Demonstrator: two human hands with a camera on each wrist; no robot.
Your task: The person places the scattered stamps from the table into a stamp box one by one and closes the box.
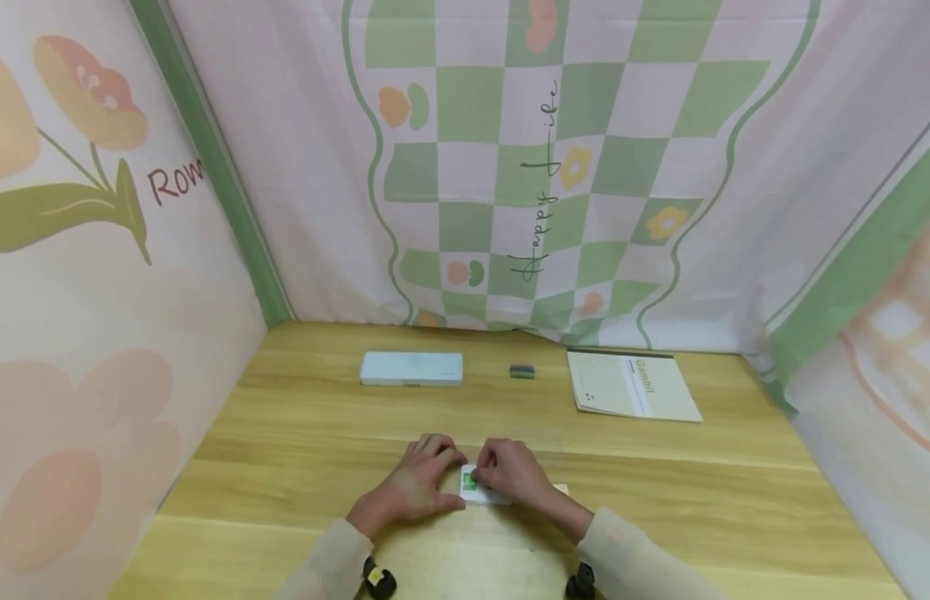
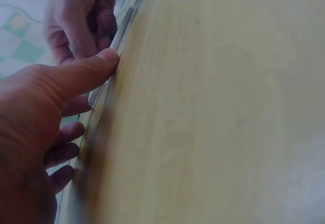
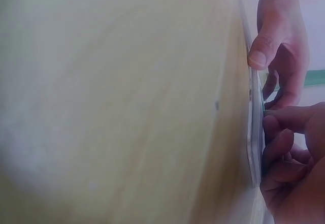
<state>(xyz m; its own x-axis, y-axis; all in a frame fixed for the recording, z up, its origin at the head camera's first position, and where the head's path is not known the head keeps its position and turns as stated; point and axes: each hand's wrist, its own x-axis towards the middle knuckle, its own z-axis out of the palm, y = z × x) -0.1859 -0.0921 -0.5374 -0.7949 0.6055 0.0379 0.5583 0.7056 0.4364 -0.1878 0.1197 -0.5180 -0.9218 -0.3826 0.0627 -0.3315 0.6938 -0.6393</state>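
Note:
A thin white rectangular object (image 1: 486, 497) with a small green sticker (image 1: 468, 481) on its face lies flat on the wooden table (image 1: 300, 467); what kind of object it is, I cannot make out. My left hand (image 1: 414, 483) holds its left end, thumb at the near edge and forefinger at the far edge. From the right, my right hand (image 1: 516, 472) bends over the object, its thumb and forefinger pinched together at the sticker's edge. In the right wrist view the object (image 3: 255, 137) shows edge-on, a thin slab under the curled fingers (image 3: 282, 148). My right hand hides much of its face.
Further back on the table lie a pale blue pencil case (image 1: 411, 368), a small dark eraser-like block (image 1: 522, 372) and a notebook (image 1: 633, 385) marked "Gambit". A cream-coloured edge (image 1: 561, 489) peeks out beside the right wrist. Patterned curtains (image 1: 465, 167) hang behind the table.

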